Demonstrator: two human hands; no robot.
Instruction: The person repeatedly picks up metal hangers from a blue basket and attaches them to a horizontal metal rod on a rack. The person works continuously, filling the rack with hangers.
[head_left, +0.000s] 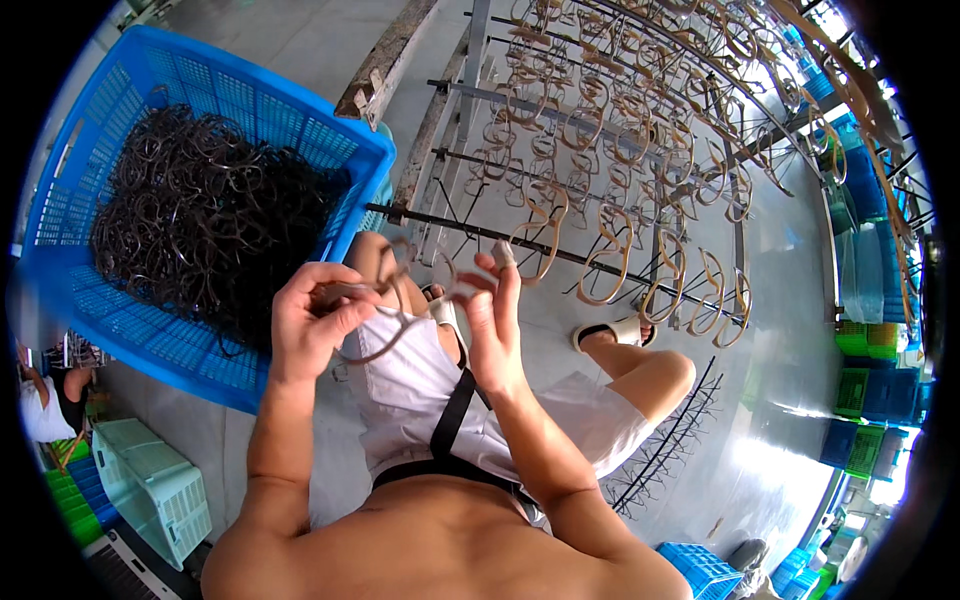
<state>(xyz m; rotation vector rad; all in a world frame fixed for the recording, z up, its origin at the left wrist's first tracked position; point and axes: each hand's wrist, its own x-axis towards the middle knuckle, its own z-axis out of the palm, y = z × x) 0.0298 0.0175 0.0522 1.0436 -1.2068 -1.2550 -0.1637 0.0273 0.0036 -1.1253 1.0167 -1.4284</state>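
A brown eyeglass frame (pixel 398 335), blurred by motion, hangs from my left hand (pixel 318 318), which is closed on it with thumb against fingers. My right hand (pixel 492 310) is raised just right of it, fingers apart and one fingertip wrapped in something pale. A smeared brown curve lies by its fingertips; whether they touch it I cannot make out. Ahead stands a metal rack (pixel 470 100), where many brown eyeglass frames (pixel 605 265) hang in rows on black bars (pixel 590 262). On my left, a blue plastic basket (pixel 190 375) holds a heap of dark eyeglass frames (pixel 190 200).
My knees flank the space below my hands. A spiky black bar (pixel 665 440) lies on the grey floor to the right. Pale green crates (pixel 150 490) stand at the lower left, a blue basket (pixel 697 570) at the lower right. Stacked crates (pixel 880 395) line the far right.
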